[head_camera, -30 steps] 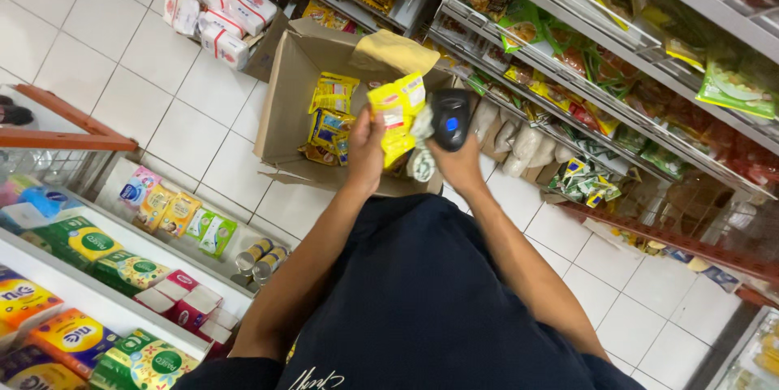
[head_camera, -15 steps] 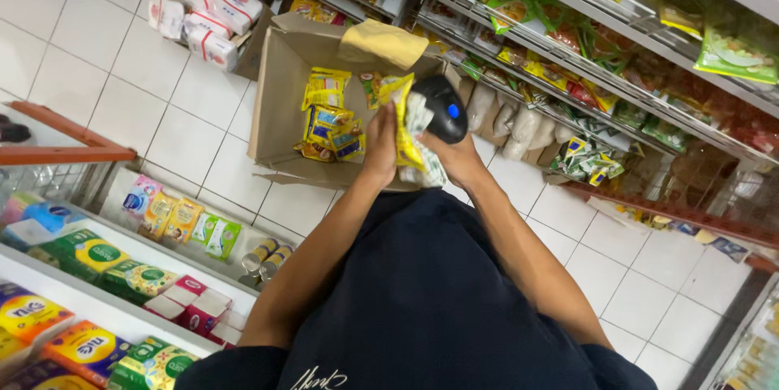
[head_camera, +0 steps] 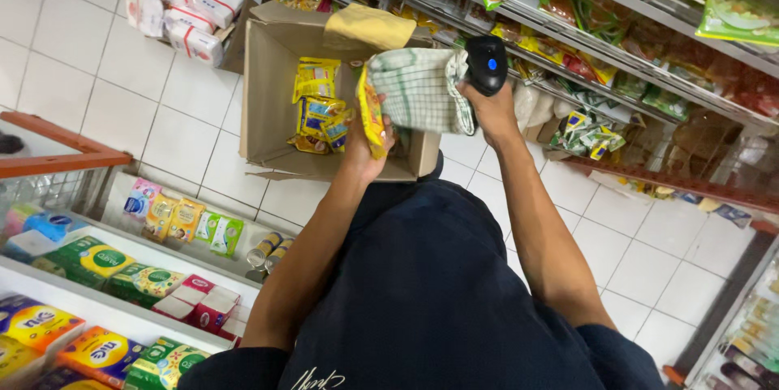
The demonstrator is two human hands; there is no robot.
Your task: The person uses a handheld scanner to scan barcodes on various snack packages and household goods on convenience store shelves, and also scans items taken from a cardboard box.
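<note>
My left hand (head_camera: 367,140) grips a yellow snack packet (head_camera: 372,111), held on edge over the open cardboard box (head_camera: 268,98). My right hand (head_camera: 489,107) holds a black handheld scanner (head_camera: 486,63) and a green-and-white checked cloth (head_camera: 419,90) that hangs spread between the two hands. The cloth touches the packet's right side. More yellow packets (head_camera: 316,106) lie inside the box on the white tiled floor (head_camera: 122,73). My dark shirt (head_camera: 422,293) fills the lower middle.
Shelves of bagged goods (head_camera: 617,25) run along the upper right. White boxes with red marks (head_camera: 182,4) are stacked at the upper left. Shelves with colourful packets and boxes (head_camera: 105,264) stand at the lower left, beside an orange rail (head_camera: 57,159).
The packet has turned on edge in my left hand. The checked cloth now hangs spread beside it, and my right hand with the scanner has shifted right.
</note>
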